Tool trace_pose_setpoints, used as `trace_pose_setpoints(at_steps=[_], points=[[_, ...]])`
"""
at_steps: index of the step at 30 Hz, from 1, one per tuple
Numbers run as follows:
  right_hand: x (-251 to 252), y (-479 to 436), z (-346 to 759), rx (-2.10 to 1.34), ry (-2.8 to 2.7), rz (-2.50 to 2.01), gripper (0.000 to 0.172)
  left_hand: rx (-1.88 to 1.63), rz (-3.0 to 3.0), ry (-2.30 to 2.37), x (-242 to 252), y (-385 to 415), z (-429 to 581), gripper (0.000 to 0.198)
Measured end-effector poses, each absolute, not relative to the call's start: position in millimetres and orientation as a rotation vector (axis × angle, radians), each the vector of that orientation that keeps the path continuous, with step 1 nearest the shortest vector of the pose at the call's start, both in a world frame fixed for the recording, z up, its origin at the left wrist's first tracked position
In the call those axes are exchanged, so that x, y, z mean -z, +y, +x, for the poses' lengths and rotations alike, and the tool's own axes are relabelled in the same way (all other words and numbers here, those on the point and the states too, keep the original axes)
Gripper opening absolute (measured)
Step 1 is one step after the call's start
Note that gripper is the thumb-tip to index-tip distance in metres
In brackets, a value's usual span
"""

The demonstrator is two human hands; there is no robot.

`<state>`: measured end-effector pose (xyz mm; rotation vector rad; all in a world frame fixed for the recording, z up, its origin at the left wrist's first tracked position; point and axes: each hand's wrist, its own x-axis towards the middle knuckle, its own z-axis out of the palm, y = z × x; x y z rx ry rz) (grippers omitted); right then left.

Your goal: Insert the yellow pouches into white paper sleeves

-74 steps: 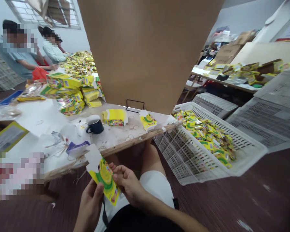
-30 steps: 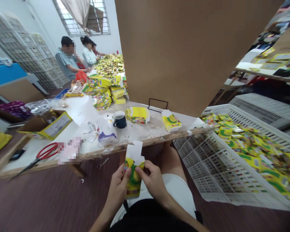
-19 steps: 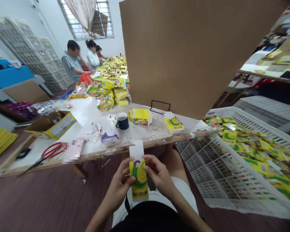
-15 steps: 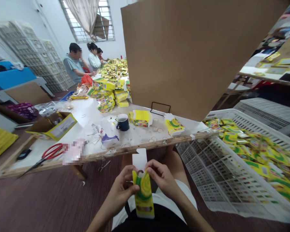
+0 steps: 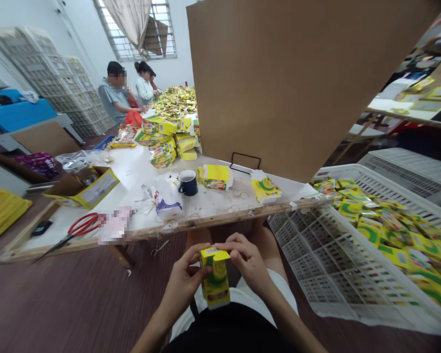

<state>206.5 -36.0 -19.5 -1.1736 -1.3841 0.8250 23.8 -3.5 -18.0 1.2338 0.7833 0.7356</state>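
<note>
A small yellow carton (image 5: 216, 284) with green swirls stands upright over my lap, below the table's front edge. My left hand (image 5: 189, 272) grips its left side, thumb on the front and fingers behind. At its top, the flap (image 5: 215, 252) is bent over towards me, its front tab sticking out. My right hand (image 5: 244, 257) is closed at the flap's right side, with fingertips on the top edge. Whatever is inside the carton is hidden.
A white plastic basket (image 5: 316, 279) full of yellow packs stands at my right. The table (image 5: 206, 220) bears a dark mug (image 5: 188, 183), red-handled scissors (image 5: 84, 224), yellow cartons (image 5: 216, 176) and a tall cardboard sheet (image 5: 279, 88). Several people sit at the far left.
The white-backed top flap, upright before, is now folded down over the carton's opening. My right hand has shifted onto the top. The carton's upper end tilts slightly differently.
</note>
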Motion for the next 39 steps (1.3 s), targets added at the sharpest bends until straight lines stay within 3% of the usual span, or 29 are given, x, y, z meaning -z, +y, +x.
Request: trace_pose_setpoints(at_steps=[4,10,18,20,22,23,25,27,31,36,39], points=[[16.1,-35.7,201.6,-1.078,-1.349,-1.302,0.030,-0.732,1.235,0.783,14.8,-5.6,26.1,0.043],[24.2,-34.7,194.7,-0.970,-1.420,-1.383,0.032,-0.748,1.165,0.734,15.9,-1.5,24.8,0.044],[24.3,-40.0,197.7,-0.786,-1.376,-1.265,0.017,-0.758,1.275,0.843,18.1,-5.8,31.3,0.027],[13.0,-44.6,230.7,-0.463,-1.363,-1.371,0.017,-0.814,1.287,0.893,20.5,-3.7,29.6,0.030],[-3.0,-49.0,282.8,0.129,-1.199,-1.604,0.020,-0.899,1.283,0.944,23.6,0.8,26.6,0.039],[-10.9,-49.2,311.7,0.426,-1.060,-1.710,0.025,-0.924,1.282,0.961,25.1,3.2,25.4,0.043],[-21.9,-41.2,363.2,0.704,-0.845,-1.937,0.038,-0.908,1.290,0.973,27.8,6.6,24.8,0.042],[-22.0,-19.6,395.2,0.607,-0.839,-2.119,0.042,-0.839,1.321,0.957,29.4,6.7,26.7,0.037],[4.2,42.5,403.7,0.088,-0.959,-2.308,0.048,-0.737,1.399,0.911,30.7,2.7,28.1,0.036],[33.0,77.9,400.0,-0.129,-0.901,-2.261,0.027,-0.773,1.414,1.007,32.5,7.7,16.8,0.039],[35.6,74.2,410.0,-0.198,-0.802,-2.160,0.025,-0.788,1.404,1.041,33.7,11.5,15.3,0.040]])
